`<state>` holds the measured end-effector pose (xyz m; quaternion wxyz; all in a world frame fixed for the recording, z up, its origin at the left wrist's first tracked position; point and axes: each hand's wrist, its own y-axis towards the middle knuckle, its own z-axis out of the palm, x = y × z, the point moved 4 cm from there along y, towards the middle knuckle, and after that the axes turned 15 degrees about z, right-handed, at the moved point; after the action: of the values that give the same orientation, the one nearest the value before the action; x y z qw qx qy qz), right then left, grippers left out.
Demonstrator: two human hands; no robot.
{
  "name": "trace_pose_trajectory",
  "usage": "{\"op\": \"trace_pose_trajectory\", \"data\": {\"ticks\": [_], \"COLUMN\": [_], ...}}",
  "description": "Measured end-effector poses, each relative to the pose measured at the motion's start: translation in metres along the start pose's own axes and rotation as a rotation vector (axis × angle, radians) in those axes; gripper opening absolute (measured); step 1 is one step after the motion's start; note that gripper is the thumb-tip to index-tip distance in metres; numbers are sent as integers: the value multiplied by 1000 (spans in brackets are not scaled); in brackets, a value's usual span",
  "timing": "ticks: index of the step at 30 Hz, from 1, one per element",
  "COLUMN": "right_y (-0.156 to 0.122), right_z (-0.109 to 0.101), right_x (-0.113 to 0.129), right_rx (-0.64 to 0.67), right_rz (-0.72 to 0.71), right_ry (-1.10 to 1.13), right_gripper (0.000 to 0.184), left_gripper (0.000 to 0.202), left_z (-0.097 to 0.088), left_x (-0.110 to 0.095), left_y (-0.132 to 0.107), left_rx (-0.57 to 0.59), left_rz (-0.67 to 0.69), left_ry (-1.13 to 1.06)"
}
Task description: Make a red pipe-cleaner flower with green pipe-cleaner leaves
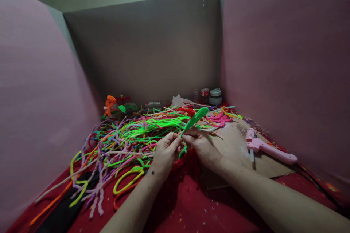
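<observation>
Between my two hands is a green pipe-cleaner leaf point(197, 119), its broad fuzzy blade tilted up and to the right. My left hand point(167, 152) pinches the narrow base of it between thumb and fingertips. Right beside that, my right hand point(202, 145) also has its thumb and finger closed on the base. A short green end point(182, 152) hangs below the fingers. Behind and to the left of my hands spreads a big heap of loose pipe cleaners point(153, 125) in green, pink, purple, orange and other colours.
A pink glue gun point(269, 149) lies on a cardboard sheet point(232, 145) to the right, its cord trailing off. Yellow-and-orange loop handles point(128, 182) rest at lower left on the red cloth point(180, 204). An orange flower point(109, 105) and a lidded jar point(216, 96) stand at the back. Panels enclose three sides.
</observation>
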<state>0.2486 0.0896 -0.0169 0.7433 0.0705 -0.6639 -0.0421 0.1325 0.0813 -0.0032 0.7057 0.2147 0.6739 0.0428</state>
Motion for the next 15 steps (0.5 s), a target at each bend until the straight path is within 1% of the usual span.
{"op": "trace_pose_trajectory", "data": {"ticks": [5,11,15], "right_y": [-4,-4,-2], "right_z": [1,3,4], "right_x": [2,4,5], "right_rx": [-21,1,27], "right_rz": [-4,61,55], "right_ry": [8,132,160], "right_gripper": [16,12,13], "left_gripper": [23,23,24], "left_z": [0,3,2], "left_x": [2,0,1], "left_y": [0,-2,-2], "left_rx": [11,7,35], "left_rz": [-12,-24,-50], "left_ry": [-35,-85,-162]}}
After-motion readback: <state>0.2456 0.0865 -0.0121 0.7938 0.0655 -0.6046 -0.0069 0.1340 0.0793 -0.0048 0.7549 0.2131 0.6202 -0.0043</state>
